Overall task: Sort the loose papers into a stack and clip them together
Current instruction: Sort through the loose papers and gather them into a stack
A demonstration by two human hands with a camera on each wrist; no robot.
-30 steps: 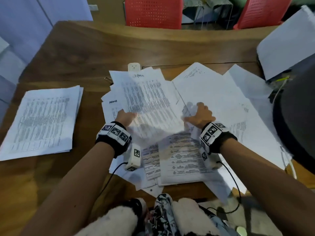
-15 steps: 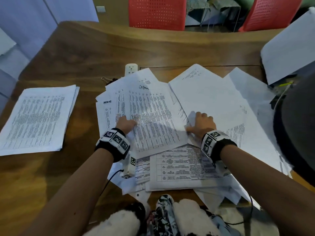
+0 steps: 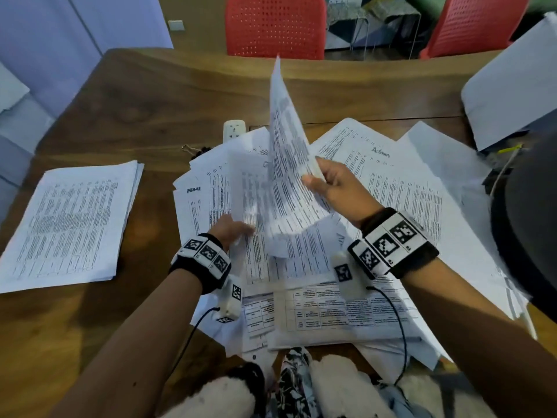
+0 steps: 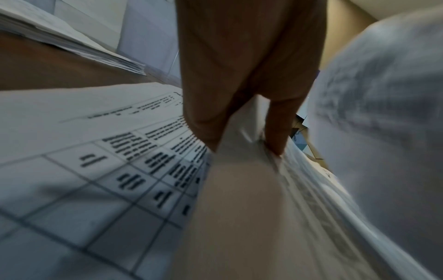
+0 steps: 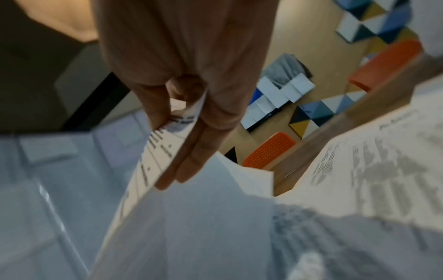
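Observation:
A messy spread of printed loose papers [image 3: 401, 200] covers the middle of the wooden table [image 3: 156, 95]. My right hand [image 3: 313, 176] pinches one printed sheet [image 3: 286, 152] by its right edge and holds it lifted, standing almost upright above the spread. In the right wrist view the thumb and fingers of that hand [image 5: 182, 132] clamp the sheet's edge [image 5: 153, 170]. My left hand [image 3: 241, 230] is low on the spread's left part. In the left wrist view it [image 4: 244, 144] pinches a raised fold of a white sheet [image 4: 242, 189]. A neat stack of papers [image 3: 69, 221] lies at the left.
A small binder clip [image 3: 193, 149] lies just behind the spread, beside a white power socket [image 3: 234, 129]. More white sheets [image 3: 506, 95] and a dark object [image 3: 527, 224] crowd the right edge. Two red chairs [image 3: 275, 25] stand beyond the table.
Both hands lay flat on the top printed sheet before. My right hand has now raised that sheet upright off the spread, and my left hand has slid under its lower edge.

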